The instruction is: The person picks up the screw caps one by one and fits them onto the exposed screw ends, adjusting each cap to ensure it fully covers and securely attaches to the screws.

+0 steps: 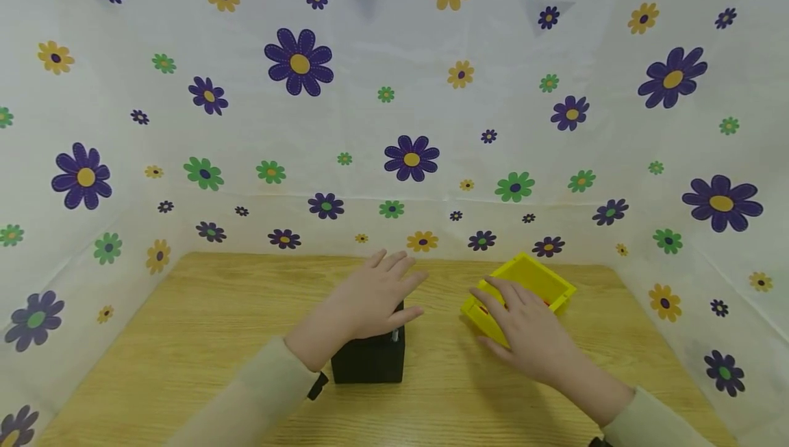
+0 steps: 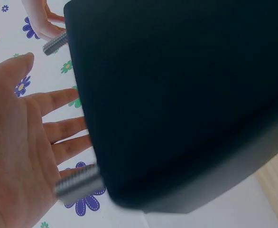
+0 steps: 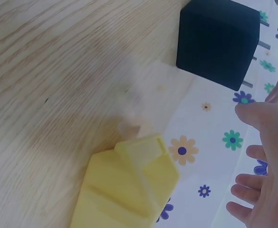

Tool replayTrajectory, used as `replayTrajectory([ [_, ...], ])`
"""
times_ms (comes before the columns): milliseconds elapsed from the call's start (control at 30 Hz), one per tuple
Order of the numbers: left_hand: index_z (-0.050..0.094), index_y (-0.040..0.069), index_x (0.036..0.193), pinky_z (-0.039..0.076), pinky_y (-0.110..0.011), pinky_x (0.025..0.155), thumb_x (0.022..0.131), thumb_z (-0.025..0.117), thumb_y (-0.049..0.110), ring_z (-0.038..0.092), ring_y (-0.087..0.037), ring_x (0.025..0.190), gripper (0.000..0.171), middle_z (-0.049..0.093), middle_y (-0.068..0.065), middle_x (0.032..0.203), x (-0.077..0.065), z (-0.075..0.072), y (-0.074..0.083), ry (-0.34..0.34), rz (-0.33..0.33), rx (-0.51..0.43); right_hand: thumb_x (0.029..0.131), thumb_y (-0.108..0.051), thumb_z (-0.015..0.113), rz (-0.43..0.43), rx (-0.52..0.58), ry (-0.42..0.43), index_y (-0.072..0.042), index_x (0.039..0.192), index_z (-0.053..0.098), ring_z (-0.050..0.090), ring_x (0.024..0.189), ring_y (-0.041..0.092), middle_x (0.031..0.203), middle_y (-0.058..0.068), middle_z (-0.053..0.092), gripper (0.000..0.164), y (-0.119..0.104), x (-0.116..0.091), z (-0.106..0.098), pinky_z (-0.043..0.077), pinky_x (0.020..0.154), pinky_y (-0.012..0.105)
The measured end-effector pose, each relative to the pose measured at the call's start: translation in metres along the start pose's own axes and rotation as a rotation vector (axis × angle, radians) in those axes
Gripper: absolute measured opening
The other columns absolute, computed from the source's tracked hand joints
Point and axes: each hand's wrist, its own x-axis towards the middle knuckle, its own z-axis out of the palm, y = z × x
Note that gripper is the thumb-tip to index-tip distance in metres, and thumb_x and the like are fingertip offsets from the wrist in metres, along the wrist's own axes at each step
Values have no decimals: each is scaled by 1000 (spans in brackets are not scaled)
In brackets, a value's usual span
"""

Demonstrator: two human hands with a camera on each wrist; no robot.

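A black block (image 1: 368,363) stands on the table, with threaded metal rods (image 2: 79,183) sticking up from its top. Over it hovers my left hand (image 1: 366,300), fingers extended and holding nothing. In the left wrist view the block fills much of the picture beside the palm. To the right is a yellow bin (image 1: 535,276), set at an angle, with small red things partly visible inside. My right hand (image 1: 527,330) is above the bin's near side, fingers spread and slightly bent, gripping nothing. In the right wrist view that hand is apart from the yellow bin (image 3: 120,190).
The wooden table (image 1: 246,310) is enclosed at the back and sides by a white flower-print sheet (image 1: 370,125). Below the left sleeve a small black piece (image 1: 317,387) shows at the wrist. The bin stands near the table's back right.
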Motion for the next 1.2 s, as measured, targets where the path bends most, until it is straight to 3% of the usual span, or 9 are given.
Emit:
replayTrajectory([
  [767, 45, 26, 162, 27, -51, 132, 109, 41, 62, 37, -26, 158, 64, 48, -4, 164, 35, 7, 32, -38, 19, 65, 92, -41, 82, 83, -26, -27, -8, 150, 55, 58, 131, 43, 151, 26, 53, 72, 29, -16, -2, 51, 110, 58],
  [1200, 47, 27, 160, 33, -45, 129, 110, 42, 59, 45, -22, 153, 59, 54, -2, 158, 54, 12, 45, -12, 41, 103, 92, -38, 82, 140, -9, -23, -6, 149, 56, 57, 132, 48, 148, 29, 54, 71, 45, -27, 3, 49, 109, 65],
])
